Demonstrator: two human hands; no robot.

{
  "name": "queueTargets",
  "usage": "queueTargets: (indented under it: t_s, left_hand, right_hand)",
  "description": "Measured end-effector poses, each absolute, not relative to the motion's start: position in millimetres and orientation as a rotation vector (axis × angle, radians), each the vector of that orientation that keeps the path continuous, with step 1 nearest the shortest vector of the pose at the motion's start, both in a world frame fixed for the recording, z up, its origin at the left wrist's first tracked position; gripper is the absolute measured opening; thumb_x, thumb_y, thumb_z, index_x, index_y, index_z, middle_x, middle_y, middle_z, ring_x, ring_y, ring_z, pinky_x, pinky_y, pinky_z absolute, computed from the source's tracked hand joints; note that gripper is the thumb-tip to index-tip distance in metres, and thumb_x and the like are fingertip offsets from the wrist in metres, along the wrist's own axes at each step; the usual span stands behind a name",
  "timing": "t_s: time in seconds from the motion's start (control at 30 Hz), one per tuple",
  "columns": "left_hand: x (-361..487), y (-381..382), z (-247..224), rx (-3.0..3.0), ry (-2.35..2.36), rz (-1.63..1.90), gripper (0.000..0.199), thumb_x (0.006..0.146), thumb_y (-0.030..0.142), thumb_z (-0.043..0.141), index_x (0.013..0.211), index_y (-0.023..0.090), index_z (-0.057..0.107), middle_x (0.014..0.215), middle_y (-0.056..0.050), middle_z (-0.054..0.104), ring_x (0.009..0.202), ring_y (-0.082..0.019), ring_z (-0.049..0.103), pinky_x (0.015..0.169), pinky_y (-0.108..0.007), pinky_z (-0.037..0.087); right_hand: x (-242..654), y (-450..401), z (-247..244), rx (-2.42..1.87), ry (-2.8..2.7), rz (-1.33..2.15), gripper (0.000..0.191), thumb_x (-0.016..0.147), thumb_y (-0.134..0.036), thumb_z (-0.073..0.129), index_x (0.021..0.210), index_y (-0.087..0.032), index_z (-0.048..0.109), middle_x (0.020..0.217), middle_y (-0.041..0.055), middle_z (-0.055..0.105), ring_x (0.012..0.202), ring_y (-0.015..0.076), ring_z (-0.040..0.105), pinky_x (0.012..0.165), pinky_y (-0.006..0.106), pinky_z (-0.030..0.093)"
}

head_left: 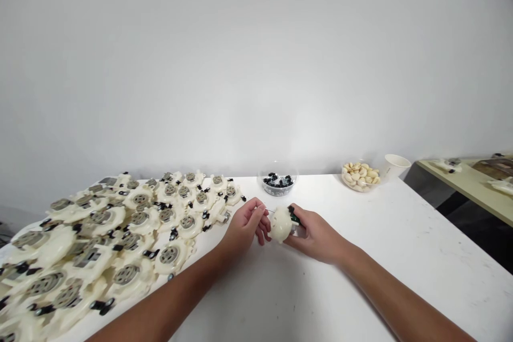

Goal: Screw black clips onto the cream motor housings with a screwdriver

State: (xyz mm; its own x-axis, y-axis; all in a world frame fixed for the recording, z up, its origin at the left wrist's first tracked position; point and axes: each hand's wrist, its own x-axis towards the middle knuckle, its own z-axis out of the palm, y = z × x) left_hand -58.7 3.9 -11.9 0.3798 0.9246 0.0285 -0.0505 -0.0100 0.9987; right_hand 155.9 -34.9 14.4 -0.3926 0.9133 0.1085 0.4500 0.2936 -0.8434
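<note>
Above the middle of the table, my right hand (316, 232) is wrapped round a small rounded cream plastic housing (281, 224). A dark green and black piece (295, 217) shows between the housing and the fingers; its kind is unclear. My left hand (249, 222) is closed in a pinch on a thin metal rod (270, 210), which reaches across to the top of the housing. The rod's far end is hard to make out, as is whether it enters the housing. The other fingers of this hand curl close to the housing's left side.
Many cream plastic assemblies (168, 255) with grey discs and black fittings cover the table's left side. A clear bowl (278, 191) of small black parts stands behind my hands. Further right are a bowl of cream pieces (360, 175), a white cup (396, 166) and another table (468, 181).
</note>
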Motion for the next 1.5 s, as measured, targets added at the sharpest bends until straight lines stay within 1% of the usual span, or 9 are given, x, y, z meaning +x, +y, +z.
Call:
queueTargets:
  t_s: [0.17, 0.33, 0.5, 0.67, 0.93, 1.07, 1.2, 1.37, 1.5]
  left_hand:
    - [-60, 0, -9, 1.525, 0.934, 0.947, 0.031, 0.101, 0.047, 0.048, 0.088, 0.019, 0.054, 0.069, 0.002, 0.060, 0.055, -0.012, 0.059, 0.048, -0.019, 0.043]
    - [-62, -6, 1, 1.813, 1.003, 0.957, 0.031, 0.104, 0.043, 0.044, 0.090, 0.019, 0.059, 0.079, -0.001, 0.059, 0.067, -0.014, 0.054, 0.058, -0.024, 0.044]
    - [-62, -6, 8, 2.125, 0.953, 1.100, 0.027, 0.104, 0.033, 0.043, 0.090, 0.019, 0.062, 0.091, -0.006, 0.057, 0.089, -0.020, 0.056, 0.081, -0.032, 0.045]
    - [-62, -5, 8, 2.184, 0.903, 1.083, 0.025, 0.105, 0.028, 0.042, 0.089, 0.019, 0.060, 0.089, -0.006, 0.056, 0.087, -0.020, 0.055, 0.082, -0.033, 0.044]
    - [-62, -6, 5, 2.203, 0.911, 1.029, 0.025, 0.105, 0.029, 0.042, 0.088, 0.019, 0.058, 0.088, -0.005, 0.055, 0.084, -0.019, 0.054, 0.079, -0.032, 0.044]
    - [-62, -7, 6, 2.191, 0.949, 1.022, 0.027, 0.105, 0.030, 0.042, 0.085, 0.020, 0.056, 0.086, -0.004, 0.055, 0.080, -0.019, 0.054, 0.076, -0.031, 0.044]
    - [-62, -9, 9, 2.165, 0.944, 1.071, 0.026, 0.105, 0.031, 0.042, 0.088, 0.020, 0.058, 0.093, -0.007, 0.061, 0.089, -0.021, 0.058, 0.084, -0.034, 0.047]
    - [-62, -9, 6, 2.003, 0.980, 1.053, 0.030, 0.105, 0.037, 0.041, 0.098, 0.021, 0.065, 0.117, -0.011, 0.068, 0.104, -0.024, 0.063, 0.087, -0.034, 0.052]
    - [-63, -10, 6, 1.942, 1.040, 1.024, 0.032, 0.105, 0.038, 0.042, 0.117, 0.023, 0.068, 0.123, -0.008, 0.070, 0.109, -0.024, 0.064, 0.089, -0.033, 0.052]
  right_hand:
    - [158, -33, 17, -1.210, -1.951, 0.951, 0.027, 0.101, -0.047, 0.053, 0.109, -0.023, 0.064, 0.088, 0.0008, 0.068, 0.072, 0.0172, 0.055, 0.064, 0.027, 0.038]
    - [161, -31, 13, -1.245, -1.885, 0.851, 0.043, 0.105, -0.053, 0.039, 0.089, -0.020, 0.062, 0.074, -0.0003, 0.058, 0.066, 0.0162, 0.047, 0.063, 0.028, 0.035]
    - [162, -32, 13, -1.263, -1.823, 0.868, 0.051, 0.105, -0.057, 0.036, 0.080, -0.019, 0.060, 0.068, -0.0004, 0.052, 0.063, 0.0162, 0.045, 0.059, 0.028, 0.031]
    - [162, -31, 12, -1.339, -1.753, 0.923, 0.057, 0.104, -0.061, 0.037, 0.074, -0.019, 0.061, 0.060, -0.0029, 0.042, 0.058, 0.0148, 0.040, 0.056, 0.027, 0.026]
    - [165, -28, 5, -1.408, -1.707, 0.925, 0.068, 0.105, -0.062, 0.028, 0.064, -0.018, 0.059, 0.057, -0.0021, 0.046, 0.056, 0.0148, 0.045, 0.058, 0.028, 0.029]
    - [163, -29, 6, -1.367, -1.727, 0.911, 0.062, 0.105, -0.061, 0.030, 0.062, -0.019, 0.050, 0.058, -0.0026, 0.043, 0.057, 0.0151, 0.043, 0.058, 0.028, 0.029]
    - [162, -30, 11, -1.249, -1.765, 0.919, 0.052, 0.105, -0.055, 0.035, 0.067, -0.021, 0.041, 0.064, -0.0032, 0.040, 0.062, 0.0147, 0.039, 0.059, 0.028, 0.030]
    - [162, -30, 12, -1.209, -1.848, 0.884, 0.040, 0.105, -0.045, 0.040, 0.075, -0.020, 0.049, 0.069, -0.0028, 0.048, 0.065, 0.0150, 0.044, 0.062, 0.027, 0.034]
    - [164, -30, 10, -1.196, -1.885, 0.868, 0.018, 0.097, -0.028, 0.048, 0.081, -0.021, 0.052, 0.069, -0.0042, 0.050, 0.064, 0.0142, 0.044, 0.061, 0.026, 0.033]
